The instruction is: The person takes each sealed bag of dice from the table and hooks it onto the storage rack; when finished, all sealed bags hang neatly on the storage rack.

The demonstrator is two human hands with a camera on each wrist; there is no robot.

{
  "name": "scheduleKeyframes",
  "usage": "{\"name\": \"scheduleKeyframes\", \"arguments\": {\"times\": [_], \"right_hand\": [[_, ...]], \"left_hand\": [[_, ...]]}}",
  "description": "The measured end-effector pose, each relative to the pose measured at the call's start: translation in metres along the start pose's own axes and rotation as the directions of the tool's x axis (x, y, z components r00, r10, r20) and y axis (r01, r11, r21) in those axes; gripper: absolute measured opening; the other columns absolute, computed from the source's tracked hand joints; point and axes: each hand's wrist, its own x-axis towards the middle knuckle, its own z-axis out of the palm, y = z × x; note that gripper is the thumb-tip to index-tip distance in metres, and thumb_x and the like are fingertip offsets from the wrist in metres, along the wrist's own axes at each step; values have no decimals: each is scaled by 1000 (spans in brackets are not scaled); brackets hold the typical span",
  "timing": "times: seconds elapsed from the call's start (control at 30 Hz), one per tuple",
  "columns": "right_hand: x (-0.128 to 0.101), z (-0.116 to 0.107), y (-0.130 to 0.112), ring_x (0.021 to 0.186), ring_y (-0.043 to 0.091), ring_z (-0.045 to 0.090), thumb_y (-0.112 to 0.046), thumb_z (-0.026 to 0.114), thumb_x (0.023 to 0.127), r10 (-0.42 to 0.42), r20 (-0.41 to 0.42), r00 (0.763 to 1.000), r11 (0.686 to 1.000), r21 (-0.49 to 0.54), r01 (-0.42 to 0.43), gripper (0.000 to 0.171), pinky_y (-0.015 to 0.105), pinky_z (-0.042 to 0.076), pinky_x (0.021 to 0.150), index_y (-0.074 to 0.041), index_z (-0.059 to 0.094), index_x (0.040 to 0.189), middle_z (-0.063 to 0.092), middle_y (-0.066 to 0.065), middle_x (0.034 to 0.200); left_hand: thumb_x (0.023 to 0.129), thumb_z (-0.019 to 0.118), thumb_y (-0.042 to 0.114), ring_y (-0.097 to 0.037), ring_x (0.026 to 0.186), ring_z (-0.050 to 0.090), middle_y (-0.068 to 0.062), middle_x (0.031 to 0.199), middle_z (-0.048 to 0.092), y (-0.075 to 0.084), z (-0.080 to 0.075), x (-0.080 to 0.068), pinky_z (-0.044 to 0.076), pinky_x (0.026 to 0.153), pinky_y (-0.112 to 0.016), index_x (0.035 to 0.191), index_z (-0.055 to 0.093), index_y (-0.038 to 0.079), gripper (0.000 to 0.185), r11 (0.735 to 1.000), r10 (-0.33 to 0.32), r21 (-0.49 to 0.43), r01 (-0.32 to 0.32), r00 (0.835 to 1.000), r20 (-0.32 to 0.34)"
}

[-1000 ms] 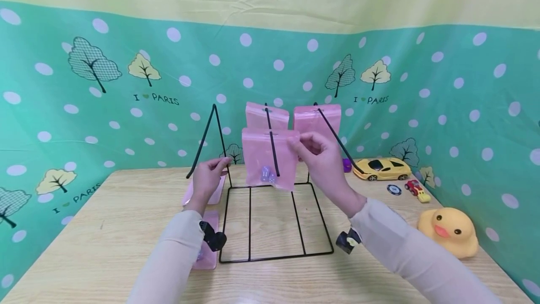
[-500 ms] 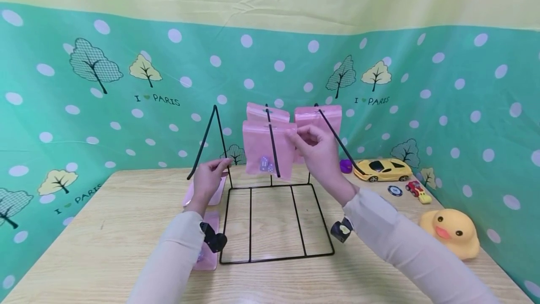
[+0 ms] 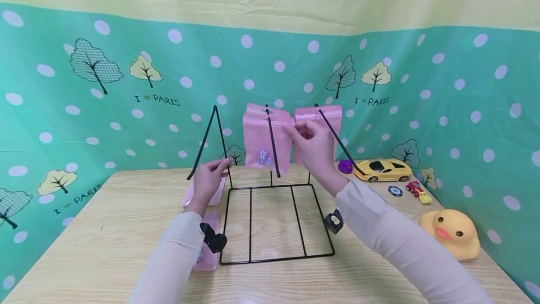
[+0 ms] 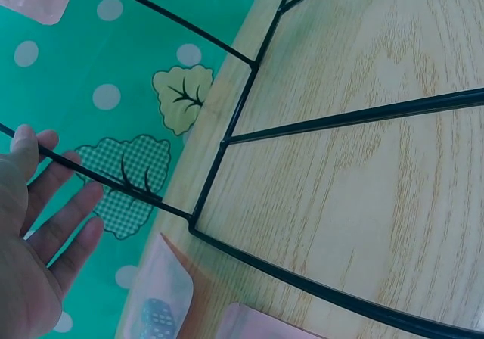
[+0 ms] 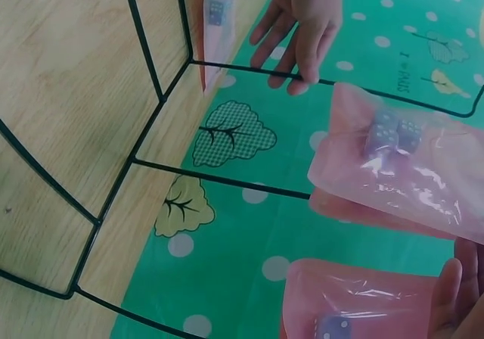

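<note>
My left hand (image 3: 206, 179) pinches the left rear upright of a black wire rack (image 3: 250, 224); the left wrist view shows the thumb and fingertips at this upright (image 4: 136, 192). My right hand (image 3: 315, 147) pinches the upper right corner of a pink zip bag (image 3: 256, 135) holding purple dice (image 3: 263, 157). That bag hangs on the rack's middle hook, the prong passing through its top. Behind it on the same hook is another pink bag (image 3: 256, 108), mostly hidden. A further pink bag (image 3: 332, 117) hangs from the right hook, partly covered by my right hand. The left hook (image 3: 203, 140) bears no bag.
Two pink bags lie on the table left of the rack: one near (image 3: 209, 262), one farther back (image 3: 217, 195). At right are a yellow toy car (image 3: 384, 169), a purple object (image 3: 345, 166), a round chip (image 3: 395, 191), a small red-yellow toy vehicle (image 3: 417, 192) and a yellow duck (image 3: 450, 236).
My right hand has slid the front pink bag back and up along the middle hook, closer to the bag behind it. The left hand has stayed at the upright.
</note>
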Motion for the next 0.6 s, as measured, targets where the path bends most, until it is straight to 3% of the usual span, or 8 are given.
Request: {"name": "scheduleKeyframes", "arguments": {"times": [0.6], "right_hand": [[13,8,-3,71,18,59,-32,75,95,-23,-18,1000,993,-114,21,28,26,49,65,-4,75,94,69,7,81]], "left_hand": [[106,58,31,-30,107,71,-12,125,71,2,-1,-1,54,92,-42,125,73,9,33,1000,-17,-9,18,1000,13]]}}
